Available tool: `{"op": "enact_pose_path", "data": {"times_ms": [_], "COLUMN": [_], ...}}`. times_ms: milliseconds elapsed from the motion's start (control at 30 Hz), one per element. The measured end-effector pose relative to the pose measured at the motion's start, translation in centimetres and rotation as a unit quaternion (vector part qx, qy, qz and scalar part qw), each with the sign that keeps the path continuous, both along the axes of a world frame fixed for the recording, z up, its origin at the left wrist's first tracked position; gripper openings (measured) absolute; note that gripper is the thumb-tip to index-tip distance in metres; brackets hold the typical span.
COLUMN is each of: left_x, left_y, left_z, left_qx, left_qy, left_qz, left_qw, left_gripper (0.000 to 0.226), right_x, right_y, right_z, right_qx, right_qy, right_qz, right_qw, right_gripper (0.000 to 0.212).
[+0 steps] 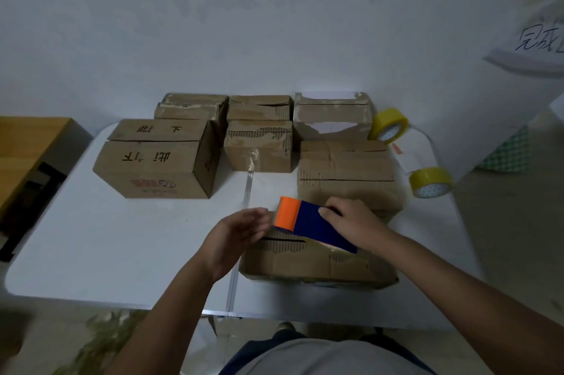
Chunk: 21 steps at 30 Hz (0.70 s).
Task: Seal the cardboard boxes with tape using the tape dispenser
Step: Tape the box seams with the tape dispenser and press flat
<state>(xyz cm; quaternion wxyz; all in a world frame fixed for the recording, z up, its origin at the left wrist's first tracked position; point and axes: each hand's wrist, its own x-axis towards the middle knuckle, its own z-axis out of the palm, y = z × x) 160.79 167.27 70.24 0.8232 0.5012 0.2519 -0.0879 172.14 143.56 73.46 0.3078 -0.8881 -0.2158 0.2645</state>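
A blue tape dispenser (pixel 308 223) with an orange front end hovers over a flat cardboard box (pixel 314 261) near the table's front edge. My right hand (pixel 351 223) grips the dispenser's blue body from the right. At the orange end my left hand (pixel 241 234) has its fingers curled; whether it pinches tape is hidden. Several more cardboard boxes stand behind: a large one with black writing (pixel 158 161), a small one (pixel 259 145), and one (pixel 348 182) right behind the dispenser.
Two yellow tape rolls (pixel 389 126) (pixel 430 182) lie at the right edge of the white table (pixel 106 240). More boxes line the wall at the back. A wooden piece of furniture (pixel 27 145) stands at the left. A white sheet with writing (pixel 537 42) hangs at right.
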Motion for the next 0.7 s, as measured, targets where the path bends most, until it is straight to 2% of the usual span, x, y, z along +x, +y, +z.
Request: {"op": "enact_pose_path", "data": {"times_ms": [167, 367, 467, 600, 700], "left_x": [0.2, -1.2, -1.8, -3.0, -4.1], "left_y": [-0.8, -1.3, -1.3, 1.4, 3.7], "left_z": [0.1, 0.1, -0.2, -0.5, -1.1], "left_qx": [0.165, 0.26, 0.284, 0.254, 0.231], "left_qy": [0.012, 0.014, 0.015, 0.053, 0.082], "left_qz": [0.048, 0.081, 0.086, 0.187, 0.149], "left_qw": [0.985, 0.962, 0.955, 0.947, 0.958], "left_gripper": [0.024, 0.02, 0.017, 0.013, 0.017], "right_x": [0.1, 0.4, 0.6, 1.2, 2.1], "right_y": [-0.1, -0.2, 0.0, -0.6, -1.0], "right_z": [0.1, 0.3, 0.0, -0.5, -0.7], "right_qx": [-0.02, -0.006, -0.019, -0.058, -0.07], "right_qy": [-0.013, -0.027, -0.035, -0.083, -0.105], "right_qz": [0.035, 0.077, 0.112, 0.138, 0.142], "right_qw": [0.999, 0.997, 0.993, 0.985, 0.982], "right_gripper": [0.029, 0.041, 0.038, 0.048, 0.052]}}
